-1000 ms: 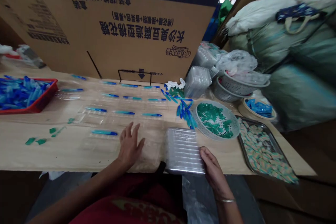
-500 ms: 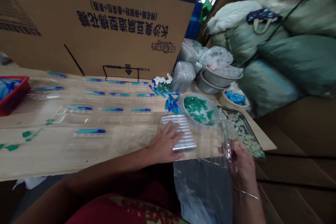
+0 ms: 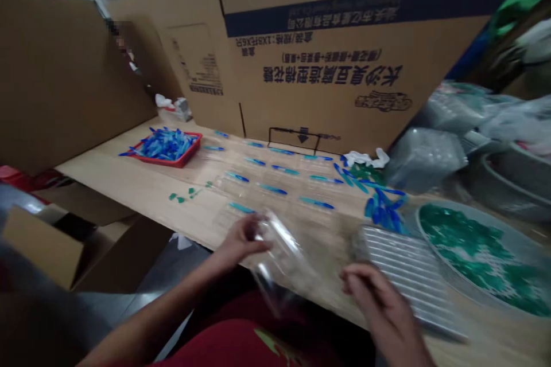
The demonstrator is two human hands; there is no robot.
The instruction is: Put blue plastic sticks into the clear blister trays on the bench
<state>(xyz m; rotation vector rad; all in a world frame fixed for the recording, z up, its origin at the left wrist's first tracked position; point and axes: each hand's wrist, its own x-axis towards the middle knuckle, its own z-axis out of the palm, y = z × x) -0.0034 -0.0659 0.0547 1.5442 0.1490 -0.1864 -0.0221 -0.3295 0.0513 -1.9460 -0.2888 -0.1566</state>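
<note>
My left hand (image 3: pixel 244 241) pinches one end of a clear plastic tray (image 3: pixel 286 255), which is tilted over the near edge of the table and blurred by motion. To the right of that tray, my right hand (image 3: pixel 381 304) is closed with its fingers curled. What it holds, if anything, I cannot make out. Beside it lies a stack of clear ribbed trays (image 3: pixel 408 275). Beyond the hands, several clear trays lie in rows, each with a blue-and-turquoise slim piece, such as this one (image 3: pixel 316 203).
A red basket (image 3: pixel 187 156) heaped with blue pieces stands at the left. More blue pieces (image 3: pixel 383 209) lie loose near a round strainer (image 3: pixel 419 223) of green pieces. A large cardboard box (image 3: pixel 258 109) walls the back. Grey baskets (image 3: pixel 512 183) stand at the right.
The view has swung left. My left hand has left the tray stack and now holds a clear tray. My right hand has come in from the far right to the stack.
</note>
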